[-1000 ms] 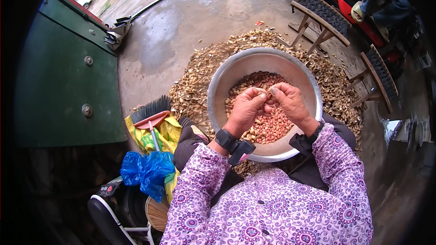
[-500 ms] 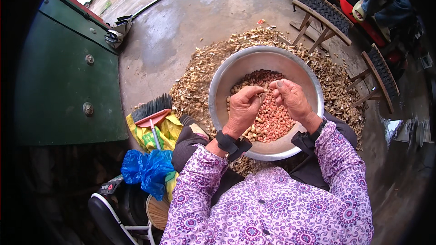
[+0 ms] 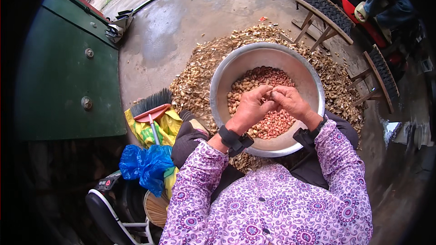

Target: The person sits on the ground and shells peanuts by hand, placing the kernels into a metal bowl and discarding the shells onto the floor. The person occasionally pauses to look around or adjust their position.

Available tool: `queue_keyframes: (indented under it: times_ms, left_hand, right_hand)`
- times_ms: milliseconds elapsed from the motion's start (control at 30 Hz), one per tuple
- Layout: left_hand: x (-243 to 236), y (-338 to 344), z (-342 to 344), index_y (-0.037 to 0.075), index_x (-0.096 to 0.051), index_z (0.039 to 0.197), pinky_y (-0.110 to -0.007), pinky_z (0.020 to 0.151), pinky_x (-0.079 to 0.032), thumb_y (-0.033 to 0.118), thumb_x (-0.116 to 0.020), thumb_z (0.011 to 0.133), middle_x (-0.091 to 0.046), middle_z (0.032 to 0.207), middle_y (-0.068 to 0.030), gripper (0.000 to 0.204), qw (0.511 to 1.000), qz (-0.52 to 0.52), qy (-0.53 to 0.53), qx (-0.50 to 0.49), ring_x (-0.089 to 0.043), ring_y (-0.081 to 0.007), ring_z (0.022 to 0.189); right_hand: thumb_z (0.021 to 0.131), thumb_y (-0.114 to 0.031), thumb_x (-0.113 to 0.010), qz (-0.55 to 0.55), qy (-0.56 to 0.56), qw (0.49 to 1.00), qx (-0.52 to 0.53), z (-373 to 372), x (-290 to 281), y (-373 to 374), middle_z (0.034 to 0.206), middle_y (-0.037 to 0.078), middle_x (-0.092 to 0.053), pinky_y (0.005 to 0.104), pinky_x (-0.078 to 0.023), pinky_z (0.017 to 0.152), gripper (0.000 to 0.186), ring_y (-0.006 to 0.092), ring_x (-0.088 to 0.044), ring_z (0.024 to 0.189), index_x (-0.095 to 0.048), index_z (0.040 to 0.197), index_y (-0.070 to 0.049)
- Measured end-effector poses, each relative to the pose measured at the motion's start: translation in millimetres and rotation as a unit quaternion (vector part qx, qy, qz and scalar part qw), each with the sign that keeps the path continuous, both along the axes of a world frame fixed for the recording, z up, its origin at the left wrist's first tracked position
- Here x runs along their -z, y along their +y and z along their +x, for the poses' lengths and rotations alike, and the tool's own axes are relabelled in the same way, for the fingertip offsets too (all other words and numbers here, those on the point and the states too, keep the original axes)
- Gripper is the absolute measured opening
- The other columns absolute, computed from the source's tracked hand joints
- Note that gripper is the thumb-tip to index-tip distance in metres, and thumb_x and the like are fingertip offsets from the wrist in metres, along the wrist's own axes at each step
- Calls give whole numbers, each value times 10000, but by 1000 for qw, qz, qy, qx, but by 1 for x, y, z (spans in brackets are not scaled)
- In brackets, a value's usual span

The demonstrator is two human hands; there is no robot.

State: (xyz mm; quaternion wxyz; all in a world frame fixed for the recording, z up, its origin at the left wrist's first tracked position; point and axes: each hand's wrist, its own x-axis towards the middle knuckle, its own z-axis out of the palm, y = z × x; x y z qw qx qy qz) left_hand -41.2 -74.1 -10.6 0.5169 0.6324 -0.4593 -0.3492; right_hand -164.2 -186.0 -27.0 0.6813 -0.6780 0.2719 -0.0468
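Observation:
A wide metal basin (image 3: 222, 70) stands between my knees. Shelled pink-red peanut kernels (image 3: 278, 127) fill its lower and far parts, and unshelled tan peanuts (image 3: 235, 95) lie along its left side. Over the basin my left hand (image 3: 253, 110) and my right hand (image 3: 293, 103) meet, thumbs and forefingers pinched together at the tips. A small pale bit of peanut shows between the fingertips, mostly covered by them. Both hands are closed, and each wrist wears a black strap.
Broken peanut shells (image 3: 200, 72) lie heaped on the concrete around the basin. To the left are a broom (image 3: 156, 109), a yellow bag (image 3: 169, 126), a blue plastic bag (image 3: 147, 165) and a green metal door (image 3: 63, 77). Woven-top stools (image 3: 328, 11) and another person's leg (image 3: 386, 4) are at right.
My hands were slightly apart; now they have come together at the fingertips. My left hand has moved right and turned inward toward the right one.

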Motion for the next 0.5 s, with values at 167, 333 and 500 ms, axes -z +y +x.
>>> queue_keyframes:
  times_ms: [167, 333, 500]
  left_hand:
    - [11, 3, 8, 25, -564, 1017, -194, 556, -449, 57, -584, 740, -604, 804, -42, 280, 998, 17, 62, -16, -543, -51, 646]
    - [-14, 9, 33, -25, -515, 1012, -219, 519, -480, 92, -561, 801, -606, 820, -102, 246, 950, -26, 307, -54, -568, -102, 596]
    - [-22, 24, 51, -5, -519, 993, -218, 524, -479, 132, -544, 826, -601, 810, -95, 218, 914, -77, 382, -117, -559, -94, 585]
  right_hand:
    - [863, -203, -482, 157, -109, 971, 144, -15, 19, -38, 748, 30, -576, 206, -460, 497, 198, 72, -531, 579, -562, 895, -24]
    - [854, -369, -466, 236, -318, 807, 437, -65, 17, -111, 796, 64, -594, 202, -468, 541, 338, 86, -550, 634, -511, 863, -34]
    - [840, -298, -516, 154, -27, 931, 330, -51, 51, -86, 723, 53, -590, 206, -451, 488, 284, 82, -531, 550, -548, 845, -16]
